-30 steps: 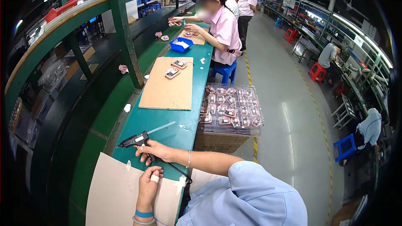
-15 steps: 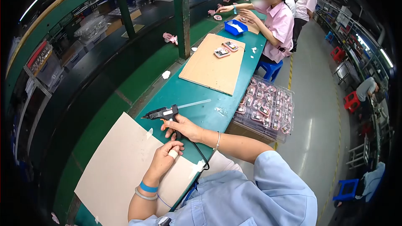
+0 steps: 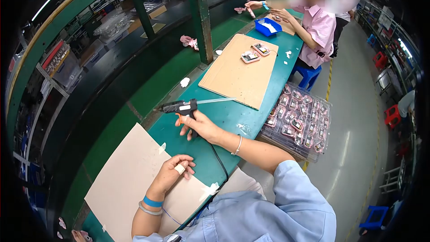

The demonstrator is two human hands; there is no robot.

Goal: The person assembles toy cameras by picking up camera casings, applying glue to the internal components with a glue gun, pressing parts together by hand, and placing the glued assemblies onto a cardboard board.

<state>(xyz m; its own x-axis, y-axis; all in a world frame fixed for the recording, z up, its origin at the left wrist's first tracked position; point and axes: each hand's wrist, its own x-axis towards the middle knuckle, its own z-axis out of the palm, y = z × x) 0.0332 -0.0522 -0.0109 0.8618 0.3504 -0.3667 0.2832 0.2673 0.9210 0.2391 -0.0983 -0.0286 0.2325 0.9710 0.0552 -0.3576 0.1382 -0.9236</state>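
Note:
My right hand [image 3: 204, 127] grips a black hot glue gun [image 3: 181, 107] by its handle, with a finger at the orange trigger. The nozzle points left, and a clear glue stick [image 3: 217, 101] juts from the back. A black cord [image 3: 218, 154] runs from the gun down over the table edge. My left hand [image 3: 170, 175], with white tape round the thumb, is over the pale cardboard sheet [image 3: 125, 175] near its right side. Its fingers are loosely bent and a little apart, and no object shows in them.
A tan board [image 3: 233, 74] farther up the green table [image 3: 210, 121] carries two small pink-edged packs [image 3: 251, 57]. Beyond stands a blue tray [image 3: 268, 26], near a co-worker in pink [image 3: 319, 31]. A clear tray of similar packs [image 3: 295, 121] lies right of the table. A green post [image 3: 199, 18] rises on the left.
My right hand and the glue gun have moved away from my left hand, opening a gap between them. The camera view has shifted, and the co-worker's far hand now has a pink item.

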